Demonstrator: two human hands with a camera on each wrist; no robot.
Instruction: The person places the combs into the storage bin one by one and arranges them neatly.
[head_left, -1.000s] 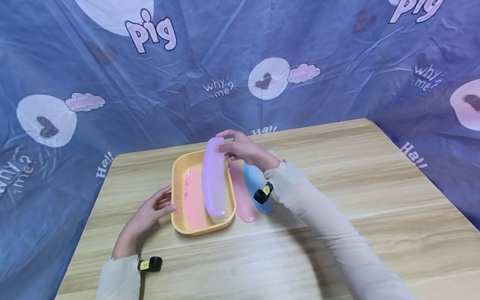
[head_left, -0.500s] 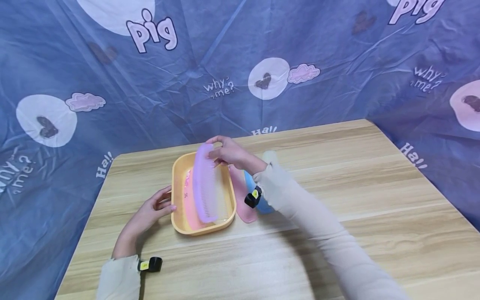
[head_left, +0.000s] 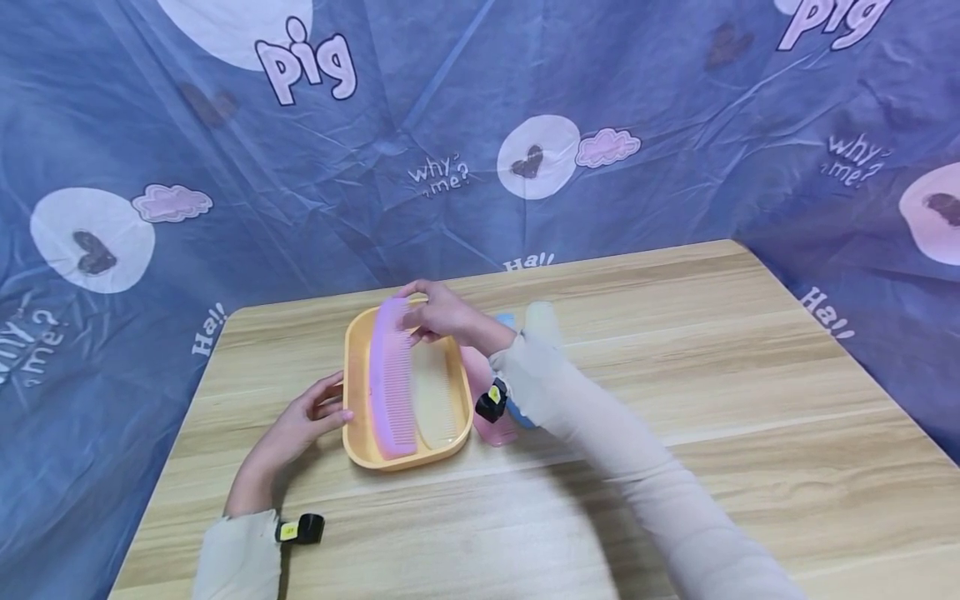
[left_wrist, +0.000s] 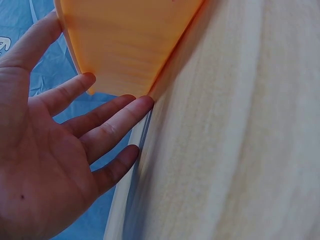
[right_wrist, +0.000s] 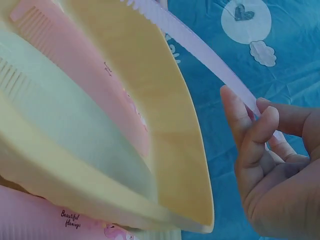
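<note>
My right hand (head_left: 442, 317) pinches the upper end of a purple comb (head_left: 390, 379), held over the yellow tray (head_left: 358, 446). The right wrist view shows thumb and fingers (right_wrist: 270, 117) on the comb's end, above the tray's rim. Inside the tray lie a pale green comb (right_wrist: 75, 120) and a pink comb (right_wrist: 95, 70). My left hand (head_left: 300, 421) touches the tray's left side; in the left wrist view its fingers are spread, fingertips at the tray wall (left_wrist: 125, 45).
Right of the tray, another pink comb (head_left: 495, 429), a blue comb (head_left: 505, 318) and a pale comb (head_left: 542, 317) lie on the wooden table (head_left: 712, 350), partly hidden by the right wrist and sleeve. A blue printed cloth (head_left: 420, 108) hangs behind.
My right hand has moved left with the purple comb, from the tray's right part to over its left part, and slightly lower. My left hand has stayed at the tray.
</note>
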